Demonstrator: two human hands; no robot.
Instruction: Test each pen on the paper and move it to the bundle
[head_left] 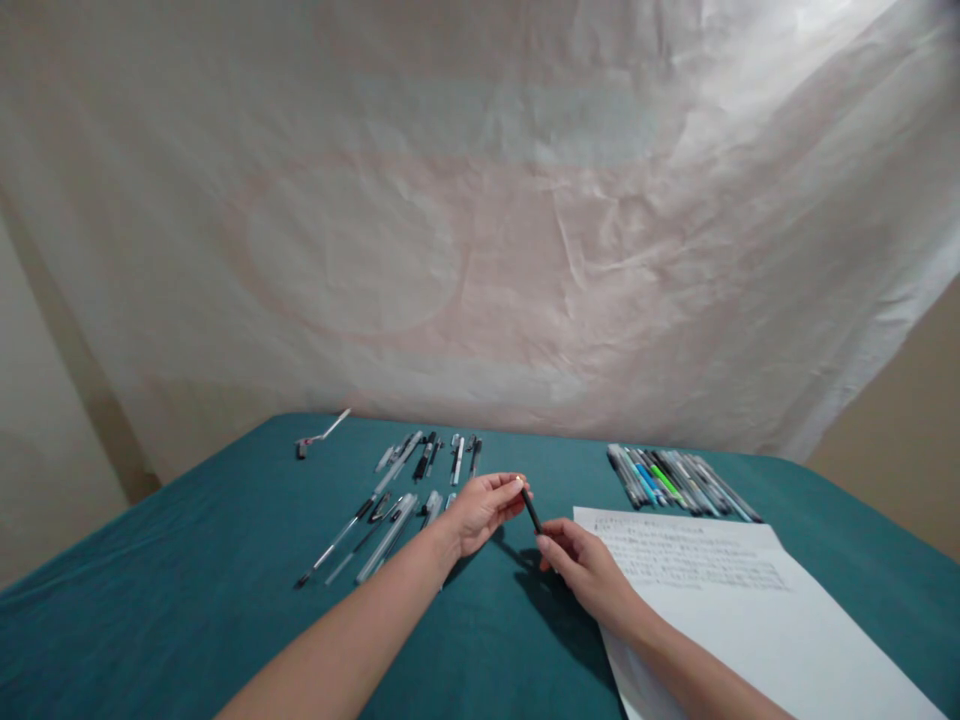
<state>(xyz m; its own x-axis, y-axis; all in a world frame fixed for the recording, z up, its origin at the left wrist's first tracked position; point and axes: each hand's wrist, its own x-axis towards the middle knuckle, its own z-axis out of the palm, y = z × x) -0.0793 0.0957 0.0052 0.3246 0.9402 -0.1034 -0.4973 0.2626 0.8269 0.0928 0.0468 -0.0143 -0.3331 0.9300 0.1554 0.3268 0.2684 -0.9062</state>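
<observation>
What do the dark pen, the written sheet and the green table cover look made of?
Dark pen: probably smooth plastic, evenly dark; the gold-coloured tip glints like metal.
Written sheet: likely paper, matte white, thin and flat with lines of dark writing.
Green table cover: apparently cloth, matte, since no glare shows; fibre too fine to tell.

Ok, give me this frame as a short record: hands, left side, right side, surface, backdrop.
left hand: fingertips at the far end of a dark pen
right hand: holds its near end
left side: loose pens
right side: paper with writing; row of pens beyond
surface: teal cloth
backdrop: pale, wrinkled sheet
</observation>
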